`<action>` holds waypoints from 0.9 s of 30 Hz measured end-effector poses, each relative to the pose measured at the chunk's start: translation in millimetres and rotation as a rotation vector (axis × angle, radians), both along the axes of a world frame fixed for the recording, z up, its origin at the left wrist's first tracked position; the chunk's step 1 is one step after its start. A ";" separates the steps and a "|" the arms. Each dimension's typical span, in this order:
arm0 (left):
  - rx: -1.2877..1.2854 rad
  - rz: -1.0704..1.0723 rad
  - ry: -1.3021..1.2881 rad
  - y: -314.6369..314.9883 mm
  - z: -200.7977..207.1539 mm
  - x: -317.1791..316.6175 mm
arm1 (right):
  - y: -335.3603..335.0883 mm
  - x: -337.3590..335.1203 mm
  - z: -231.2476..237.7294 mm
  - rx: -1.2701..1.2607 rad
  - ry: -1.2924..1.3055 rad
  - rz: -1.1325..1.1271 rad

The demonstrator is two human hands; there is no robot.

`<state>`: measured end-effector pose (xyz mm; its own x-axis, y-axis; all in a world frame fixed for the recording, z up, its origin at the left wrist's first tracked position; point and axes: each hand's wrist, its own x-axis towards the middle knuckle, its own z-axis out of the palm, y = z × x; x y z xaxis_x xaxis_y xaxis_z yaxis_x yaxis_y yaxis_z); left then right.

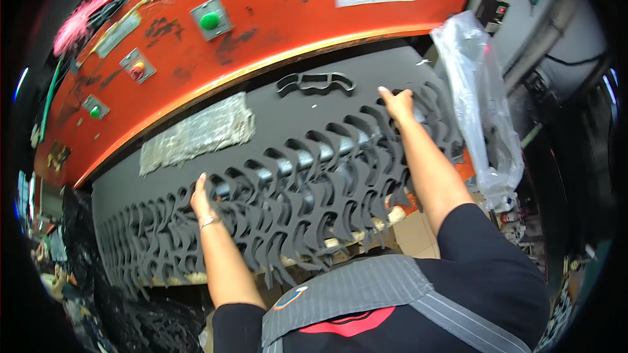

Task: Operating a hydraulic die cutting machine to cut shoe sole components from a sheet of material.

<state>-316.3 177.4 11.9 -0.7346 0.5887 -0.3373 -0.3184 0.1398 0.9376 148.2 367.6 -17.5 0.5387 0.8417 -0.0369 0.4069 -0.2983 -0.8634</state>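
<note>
A dark grey foam sheet (330, 167) full of curved cut-outs lies across the table, its near edge drooping in strips over the front. My left hand (200, 201) is at its upper edge left of the middle, thumb pointing up and the other fingers partly hidden, closed on the foam. Farther right, my right hand (398, 106) grips the same edge, thumb stretched out and fingers curled down. Beyond the sheet, between the hands, lies a wavy metal cutting die (315, 83). A flat block wrapped in cloudy plastic (197, 133) sits beyond my left hand.
An orange machine front (281, 10) with green and red push buttons rises behind the grey work surface (275, 112). A clear plastic bag (474, 101) hangs at the right end. Black plastic bags (131, 301) lie at lower left, and cardboard (413, 234) shows below the table edge.
</note>
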 end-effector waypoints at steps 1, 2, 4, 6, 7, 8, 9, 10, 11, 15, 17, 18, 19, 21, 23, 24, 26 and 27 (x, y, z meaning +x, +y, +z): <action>0.022 0.063 -0.002 -0.1 1.3 3.1 | -2.1 -1.0 0.5 0.009 -0.057 0.006; 0.046 0.132 0.001 -0.8 -4.3 0.4 | -4.7 -2.4 1.8 0.021 -0.109 0.019; 0.007 0.073 0.079 -5.5 -28.2 -12.8 | -9.6 5.8 0.7 0.015 -0.077 0.042; 0.026 -0.009 0.068 -10.4 -49.4 -12.0 | -9.0 25.2 -13.4 0.064 -0.209 0.058; 0.126 -0.007 0.062 -16.4 -58.4 -13.5 | -8.5 30.3 -20.7 0.100 -0.261 0.070; 0.226 -0.011 0.057 -21.3 -63.1 -10.7 | -7.8 32.3 -25.8 0.138 -0.316 0.077; 0.218 -0.003 -0.021 -16.7 -51.1 18.1 | -9.2 46.8 -30.0 0.108 -0.328 0.042; 0.214 0.014 -0.094 -18.9 -32.7 41.7 | -12.1 57.4 -29.9 0.082 -0.334 0.016; 0.275 -0.004 -0.123 -30.6 -32.9 33.0 | -13.9 48.9 -27.7 0.093 -0.318 0.049; 0.424 -0.066 -0.184 -48.9 -24.2 27.7 | -15.1 48.1 -38.9 0.212 -0.281 0.103; 0.391 -0.057 -0.215 -54.6 -24.2 25.5 | -16.1 50.9 -40.6 0.236 -0.258 0.097; 0.262 0.106 -0.173 -48.7 -24.6 42.7 | -13.7 62.4 -40.5 0.243 -0.248 0.073; 0.242 0.063 -0.174 -43.4 -22.6 52.1 | -9.2 75.0 -41.2 0.221 -0.295 0.035; 0.228 0.038 -0.139 -52.0 -30.4 51.0 | -13.7 66.8 -34.8 0.216 -0.266 0.099; 0.302 0.004 -0.079 -62.4 -54.6 35.3 | -15.3 60.8 -28.0 0.208 -0.203 0.183; 0.268 0.005 -0.061 -57.5 -51.8 39.9 | -17.5 70.0 -25.8 0.181 -0.200 0.197; 0.246 -0.112 -0.052 -54.8 -41.2 55.7 | -41.5 82.6 4.1 0.109 -0.533 0.307; 0.237 -0.021 -0.061 -54.1 -35.2 67.2 | -59.9 56.1 44.4 0.090 -0.778 0.226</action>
<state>-249.1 123.3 -23.2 -0.7037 0.6720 -0.2307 -0.3745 -0.0748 0.9242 204.2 307.7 26.8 0.1990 0.9149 0.3511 0.9421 -0.0800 -0.3256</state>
